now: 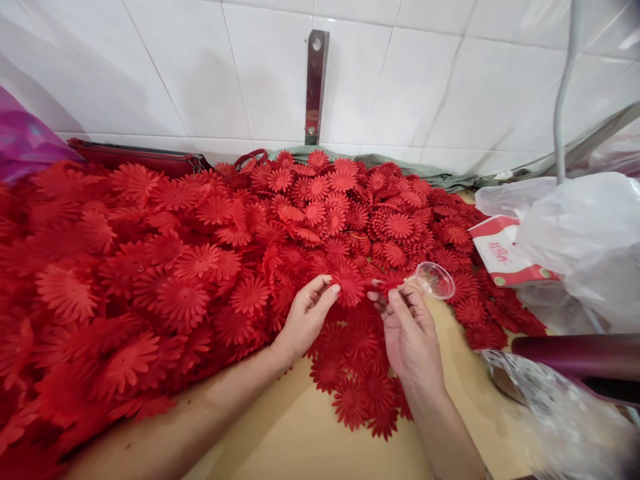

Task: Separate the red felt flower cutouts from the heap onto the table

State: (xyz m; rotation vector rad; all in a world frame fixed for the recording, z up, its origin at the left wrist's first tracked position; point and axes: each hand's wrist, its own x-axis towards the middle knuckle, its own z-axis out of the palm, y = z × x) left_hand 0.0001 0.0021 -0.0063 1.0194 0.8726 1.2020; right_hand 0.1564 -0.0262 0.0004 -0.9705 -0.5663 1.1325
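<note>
1. Fingers, left hand [303, 320]: the thumb and index finger pinch the left edge of a red flower piece [349, 287], at the centre of the frame.
2. Fingers, right hand [411, 330]: they grasp a second red piece [392, 284], just right of centre. The fingertips partly cover it; its full outline cannot be told.
3. Handling: keep each pinch light and on the petal rims. A firm squeeze would probably crease such thin material.
4. Alignment: hold the pieces level and face to face with the eye, so that each centre stays readable. Separate clinging layers with a slow sideways slide rather than a pull.
5. Clearance: mind the clear plastic cup [435, 280] just beside the right fingertips; a wide wrist movement could knock it.
6. Appearance: the left-held piece is bright red, with narrow petals radiating from a small centre.
7. Surroundings: similar flowers [357, 387] lie in a cluster below the hands, at lower centre, over the tan table [280, 427]. A large heap of red flowers [125, 300] fills the left and middle of the frame.
</note>
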